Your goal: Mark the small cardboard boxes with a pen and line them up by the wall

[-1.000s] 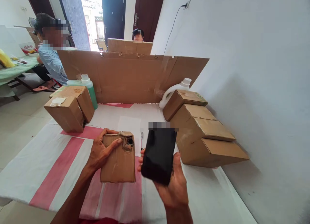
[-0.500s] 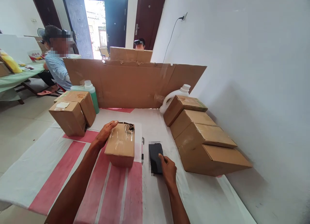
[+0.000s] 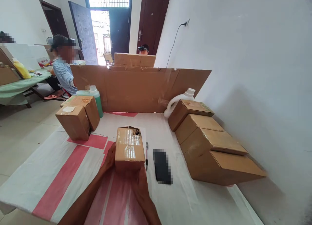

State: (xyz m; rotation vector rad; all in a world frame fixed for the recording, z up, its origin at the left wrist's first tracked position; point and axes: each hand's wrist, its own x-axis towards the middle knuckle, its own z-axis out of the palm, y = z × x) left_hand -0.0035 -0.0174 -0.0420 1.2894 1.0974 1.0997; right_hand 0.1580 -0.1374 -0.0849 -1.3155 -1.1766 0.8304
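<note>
- The desk [image 3: 48, 173] wears a white cloth with red stripes and stands against a pale wall on the right; a doorway opens at the far end of the room.
- Nearest, the left hand [image 3: 110, 158] presses the near-left side of a small cardboard box [image 3: 129, 147], and the right hand [image 3: 140, 182] cups its near face from below. Both hands have a closed grip on the box, fingers partly hidden behind it.
- The box sits near the middle of the desk, its top glossy with clear tape and its far corner torn open. It looks light and fairly stiff, though dented; the taped top may be slippery, so the bare side walls seem the better hold, away from the torn corner.
- Just right of it lie a pen [image 3: 147, 150] and a dark phone [image 3: 162, 166].
- Farther right, a row of four boxes [image 3: 209, 143]; far left, two boxes [image 3: 78, 118] and a green bottle [image 3: 97, 100].
- Beyond, a white jug [image 3: 180, 98], a cardboard screen [image 3: 136, 88], and seated people.
</note>
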